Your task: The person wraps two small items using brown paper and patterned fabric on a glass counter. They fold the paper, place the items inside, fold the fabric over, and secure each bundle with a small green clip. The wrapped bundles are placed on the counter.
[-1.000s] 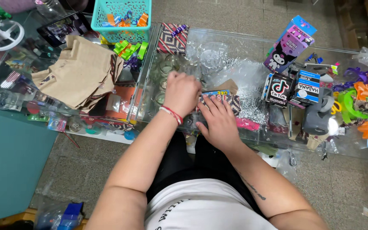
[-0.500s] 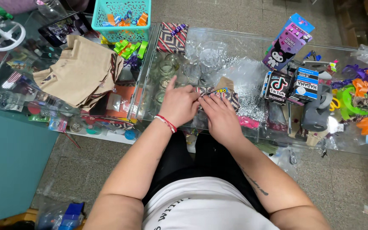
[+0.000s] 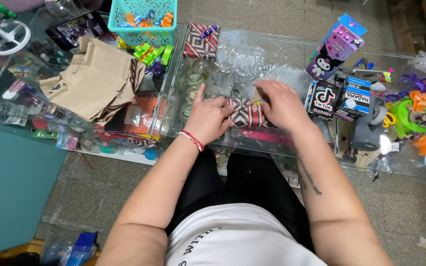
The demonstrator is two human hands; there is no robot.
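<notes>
A small parcel wrapped in red, black and white patterned paper [image 3: 244, 113] lies on the glass counter [image 3: 272, 54] in front of me. My left hand [image 3: 207, 117] presses on its left end, index finger pointing up. My right hand [image 3: 280, 102] grips its right end, fingers curled over the top edge. Both hands touch the parcel, which shows only between them.
A stack of brown paper bags [image 3: 94, 81] lies at the left, behind it a teal basket [image 3: 141, 19] of ribbon bows. A patterned pouch [image 3: 200, 42] rests at the back. Small printed boxes [image 3: 338, 47], a grey tape dispenser [image 3: 368, 128] and coloured bows [image 3: 420, 106] crowd the right.
Both hands have shifted on the parcel: the left slid to its left end, the right moved to its right end, and more of the patterned paper shows between them.
</notes>
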